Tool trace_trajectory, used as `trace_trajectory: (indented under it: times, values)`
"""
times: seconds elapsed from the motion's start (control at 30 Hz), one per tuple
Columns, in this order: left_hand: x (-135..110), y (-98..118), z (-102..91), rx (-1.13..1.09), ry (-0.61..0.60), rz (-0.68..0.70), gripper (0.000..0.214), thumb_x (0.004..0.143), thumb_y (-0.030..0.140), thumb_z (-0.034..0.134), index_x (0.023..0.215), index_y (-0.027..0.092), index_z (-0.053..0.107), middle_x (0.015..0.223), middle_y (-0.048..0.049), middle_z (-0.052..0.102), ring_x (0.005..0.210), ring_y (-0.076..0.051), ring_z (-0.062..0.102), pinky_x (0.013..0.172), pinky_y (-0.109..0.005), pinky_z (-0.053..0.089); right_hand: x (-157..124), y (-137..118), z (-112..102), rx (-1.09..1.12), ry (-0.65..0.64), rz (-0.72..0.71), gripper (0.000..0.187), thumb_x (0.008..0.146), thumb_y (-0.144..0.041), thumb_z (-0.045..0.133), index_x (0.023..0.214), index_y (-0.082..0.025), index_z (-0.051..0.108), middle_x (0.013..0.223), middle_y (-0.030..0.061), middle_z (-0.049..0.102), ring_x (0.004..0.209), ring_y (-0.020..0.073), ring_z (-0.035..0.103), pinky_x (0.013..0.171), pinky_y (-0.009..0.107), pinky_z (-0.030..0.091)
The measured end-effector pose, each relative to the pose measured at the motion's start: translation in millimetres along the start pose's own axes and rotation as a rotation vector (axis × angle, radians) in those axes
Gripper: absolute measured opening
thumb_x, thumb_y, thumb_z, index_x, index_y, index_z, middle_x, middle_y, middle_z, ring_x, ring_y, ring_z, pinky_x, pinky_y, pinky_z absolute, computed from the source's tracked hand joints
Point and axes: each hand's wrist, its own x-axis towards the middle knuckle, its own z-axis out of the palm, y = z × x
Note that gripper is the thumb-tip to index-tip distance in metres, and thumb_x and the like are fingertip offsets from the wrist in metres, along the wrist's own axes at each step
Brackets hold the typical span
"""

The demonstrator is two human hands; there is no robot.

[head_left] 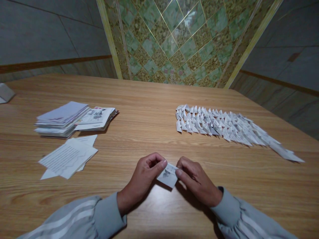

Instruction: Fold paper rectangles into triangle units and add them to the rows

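Note:
My left hand and my right hand meet low over a wooden table, near its front edge. Between their fingertips they pinch a small folded piece of printed paper, the left thumb and forefinger on its left edge, the right fingers on its right edge. Both wrists wear grey sleeves with white stripes. Beyond the right hand, rows of many small folded white paper pieces lie packed together on the table.
At the left stands a stack of paper sheets with printed booklets beside it. A few loose printed sheets lie in front of them. A pale object sits at the far left edge. Tiled walls rise behind the table.

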Motion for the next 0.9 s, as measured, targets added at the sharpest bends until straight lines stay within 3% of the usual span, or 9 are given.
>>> trace_trajectory:
  times: [0.2, 0.43, 0.67, 0.9]
  values:
    - [-1.3, -4.3, 1.8, -0.003, -0.044, -0.014, 0.022, 0.082, 0.036, 0.071, 0.077, 0.014, 0.068, 0.068, 0.0012, 0.063, 0.062, -0.011, 0.054, 0.059, -0.021, 0.042, -0.5, 3.0, -0.4, 0.083, -0.002, 0.066, 0.032, 0.098, -0.038, 0.046, 0.071, -0.021, 0.045, 0.064, -0.0042, 0.045, 0.06, 0.0125, 0.043, 0.058, 0.026, 0.031]
    - [-4.7, -3.4, 1.2, 0.122, -0.112, 0.016, 0.022, 0.083, 0.031, 0.069, 0.071, 0.013, 0.072, 0.065, -0.0012, 0.066, 0.061, -0.013, 0.055, 0.06, -0.024, 0.043, 0.1, 3.2, 2.0, -0.074, -0.049, -0.063, 0.036, 0.101, -0.036, 0.044, 0.07, -0.019, 0.052, 0.068, -0.0011, 0.052, 0.068, 0.0138, 0.05, 0.064, 0.026, 0.033]
    - [-0.3, -1.7, 1.7, 0.036, 0.006, -0.001, 0.018, 0.079, 0.032, 0.073, 0.075, 0.014, 0.075, 0.072, -0.0034, 0.072, 0.067, -0.015, 0.061, 0.065, -0.025, 0.047, -2.8, 7.1, 4.7, 0.219, 0.072, 0.159, 0.039, 0.098, -0.047, 0.049, 0.07, -0.02, 0.053, 0.052, -0.0059, 0.049, 0.047, 0.0103, 0.045, 0.05, 0.023, 0.033]
    - [-0.8, 1.9, 2.6, 0.041, 0.043, 0.016, 0.021, 0.081, 0.032, 0.072, 0.07, 0.014, 0.071, 0.066, -0.0009, 0.067, 0.061, -0.012, 0.057, 0.06, -0.023, 0.044, -3.2, 3.3, 7.2, 0.269, 0.08, 0.171, 0.039, 0.099, -0.047, 0.049, 0.071, -0.02, 0.054, 0.051, -0.0055, 0.053, 0.047, 0.0103, 0.048, 0.052, 0.023, 0.037]
